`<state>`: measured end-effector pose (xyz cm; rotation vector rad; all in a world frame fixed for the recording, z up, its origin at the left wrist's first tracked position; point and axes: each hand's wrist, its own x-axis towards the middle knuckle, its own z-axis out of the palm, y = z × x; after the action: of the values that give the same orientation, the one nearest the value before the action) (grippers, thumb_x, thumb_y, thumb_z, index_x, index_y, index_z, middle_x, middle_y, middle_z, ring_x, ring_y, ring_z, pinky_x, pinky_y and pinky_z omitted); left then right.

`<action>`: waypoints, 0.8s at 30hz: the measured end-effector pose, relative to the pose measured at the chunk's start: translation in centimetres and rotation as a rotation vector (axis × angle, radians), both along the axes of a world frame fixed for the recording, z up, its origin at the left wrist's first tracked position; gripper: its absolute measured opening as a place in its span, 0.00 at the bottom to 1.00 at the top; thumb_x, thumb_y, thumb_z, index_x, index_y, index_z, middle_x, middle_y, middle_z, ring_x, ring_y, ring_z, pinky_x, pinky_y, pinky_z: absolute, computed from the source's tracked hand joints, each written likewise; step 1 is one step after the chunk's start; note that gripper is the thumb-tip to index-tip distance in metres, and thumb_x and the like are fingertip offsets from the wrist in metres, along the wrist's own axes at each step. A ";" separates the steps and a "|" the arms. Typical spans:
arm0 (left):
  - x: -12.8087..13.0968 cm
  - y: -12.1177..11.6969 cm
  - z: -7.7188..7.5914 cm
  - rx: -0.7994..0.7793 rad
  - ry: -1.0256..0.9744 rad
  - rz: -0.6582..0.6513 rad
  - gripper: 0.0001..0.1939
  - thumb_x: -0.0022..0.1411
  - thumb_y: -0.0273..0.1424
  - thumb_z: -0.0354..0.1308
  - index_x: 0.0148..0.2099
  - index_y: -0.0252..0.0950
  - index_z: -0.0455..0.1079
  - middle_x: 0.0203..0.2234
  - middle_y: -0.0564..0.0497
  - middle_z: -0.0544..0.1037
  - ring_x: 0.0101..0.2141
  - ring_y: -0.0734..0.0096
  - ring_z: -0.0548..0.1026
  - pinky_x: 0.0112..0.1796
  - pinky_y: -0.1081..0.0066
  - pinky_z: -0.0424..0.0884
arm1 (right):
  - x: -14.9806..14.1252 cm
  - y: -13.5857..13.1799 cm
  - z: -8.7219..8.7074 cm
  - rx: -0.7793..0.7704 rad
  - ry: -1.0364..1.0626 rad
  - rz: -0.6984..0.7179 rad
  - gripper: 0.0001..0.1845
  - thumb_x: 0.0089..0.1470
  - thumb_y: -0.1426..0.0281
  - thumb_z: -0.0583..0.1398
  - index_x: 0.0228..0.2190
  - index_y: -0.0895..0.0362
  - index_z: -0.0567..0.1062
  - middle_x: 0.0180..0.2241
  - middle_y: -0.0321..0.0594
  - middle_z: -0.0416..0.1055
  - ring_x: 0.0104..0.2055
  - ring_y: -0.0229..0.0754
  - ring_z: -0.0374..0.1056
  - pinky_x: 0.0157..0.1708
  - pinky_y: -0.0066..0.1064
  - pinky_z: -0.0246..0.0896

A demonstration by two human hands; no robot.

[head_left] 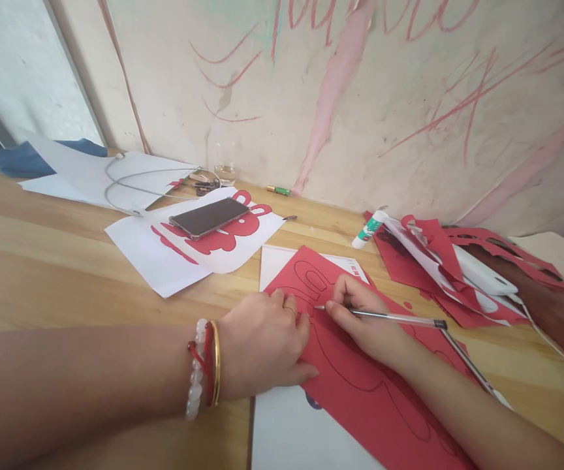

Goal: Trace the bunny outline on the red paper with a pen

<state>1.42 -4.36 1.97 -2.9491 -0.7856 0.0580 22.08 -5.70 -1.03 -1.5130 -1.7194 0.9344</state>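
Note:
A sheet of red paper lies at a slant on the table, with the dark outline of a long-eared figure drawn on it. My left hand rests on the sheet's left edge, palm down, fingers apart and holding nothing. My right hand grips a clear ballpoint pen between thumb and fingers. The pen's tip is at the drawn lines, just right of my left fingers; whether it touches the paper I cannot tell. Beneath the red sheet is a white pad or book, partly covered.
A phone lies on white paper bearing a red rabbit cut-out. A glue stick stands tilted beside red paper scraps and a white device with a cable. Behind are a glass, a grey cable and the marked wall.

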 end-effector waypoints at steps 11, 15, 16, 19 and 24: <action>-0.1 0.1 -0.2 0.009 -0.011 -0.042 0.25 0.65 0.49 0.50 0.47 0.32 0.73 0.38 0.44 0.75 0.37 0.57 0.73 0.26 0.65 0.67 | -0.2 -0.1 0.3 0.037 -0.039 -0.026 0.11 0.57 0.71 0.54 0.24 0.54 0.57 0.20 0.27 0.53 0.22 0.33 0.48 0.21 0.25 0.46; 0.0 -0.1 -0.2 -0.001 0.007 -0.043 0.27 0.66 0.49 0.49 0.51 0.30 0.71 0.43 0.42 0.75 0.38 0.56 0.73 0.27 0.65 0.68 | -0.3 -0.1 0.4 0.024 -0.039 -0.018 0.11 0.56 0.71 0.55 0.25 0.53 0.57 0.20 0.27 0.53 0.22 0.33 0.48 0.21 0.25 0.46; 0.0 -0.1 -0.2 0.000 0.008 -0.045 0.27 0.66 0.49 0.49 0.52 0.30 0.70 0.43 0.42 0.75 0.38 0.56 0.73 0.26 0.65 0.67 | -0.2 -0.1 0.4 0.023 -0.035 -0.016 0.11 0.56 0.71 0.55 0.25 0.53 0.57 0.20 0.27 0.53 0.22 0.33 0.49 0.21 0.25 0.46; -0.1 -0.1 -0.2 0.004 -0.007 -0.048 0.26 0.66 0.48 0.49 0.50 0.30 0.71 0.41 0.42 0.76 0.38 0.55 0.73 0.26 0.65 0.67 | -0.1 0.0 0.3 0.031 -0.031 -0.028 0.12 0.55 0.71 0.55 0.24 0.53 0.57 0.20 0.28 0.55 0.21 0.33 0.50 0.20 0.26 0.47; -0.2 -0.1 -0.3 0.033 -0.041 -0.059 0.25 0.65 0.48 0.50 0.47 0.30 0.73 0.40 0.41 0.76 0.37 0.56 0.73 0.25 0.66 0.66 | -0.1 0.0 0.2 0.020 -0.018 -0.038 0.12 0.54 0.71 0.56 0.24 0.53 0.57 0.19 0.27 0.55 0.20 0.33 0.50 0.19 0.25 0.46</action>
<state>1.25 -4.48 1.67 -2.9486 -0.6975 -0.0190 21.95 -5.66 -0.84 -1.5401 -1.7022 0.8838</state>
